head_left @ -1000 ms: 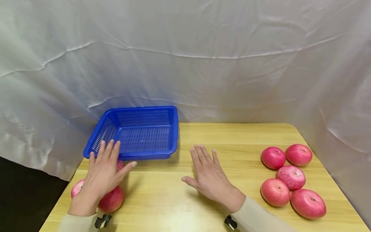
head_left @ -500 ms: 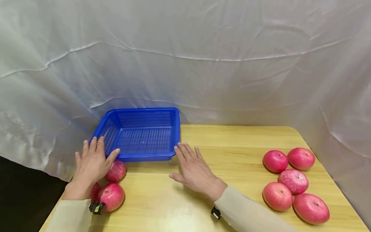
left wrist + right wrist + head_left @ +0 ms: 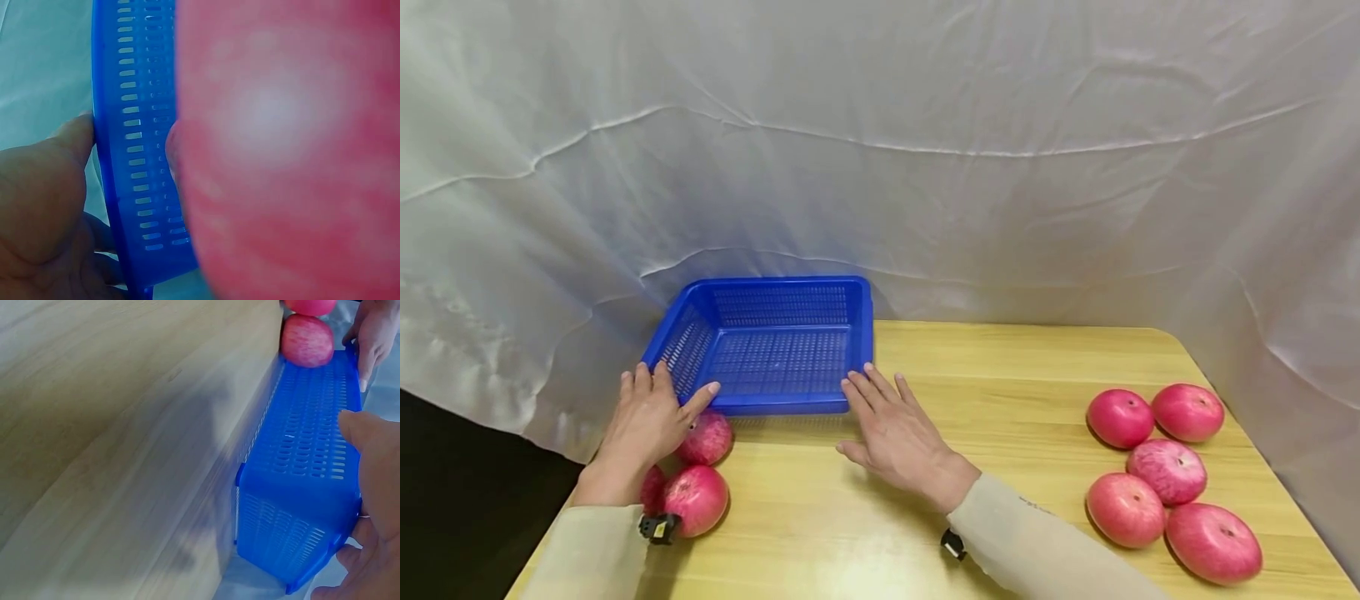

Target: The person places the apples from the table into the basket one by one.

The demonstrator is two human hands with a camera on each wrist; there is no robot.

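A blue perforated plastic basket (image 3: pixel 790 407) stands on the wooden table, with nothing inside it. At its near left corner my left hand (image 3: pixel 638 427) lies over the rim, fingers extended and thumb spread along the front edge. My right hand (image 3: pixel 898 440) is at the near right corner, its fingers mostly straight and touching or very close to the rim. From the right wrist, that hand's thumb (image 3: pixel 356 428) shows beside the basket's rim. Below my left hand sit red apples (image 3: pixel 697 500), one partly hidden by the wrist. An apple (image 3: pixel 294 144) fills much of the left wrist view.
Several more red apples (image 3: pixel 1126 508) lie grouped on the right side of the table (image 3: pixel 985 367). Pale grey cloth (image 3: pixel 925 208) hangs behind the table and along its sides. The table's left edge borders a dark area (image 3: pixel 467 500).
My left hand has moved left off the apples to the basket's left corner. My right hand has shifted left to the right corner. The basket has hardly moved.
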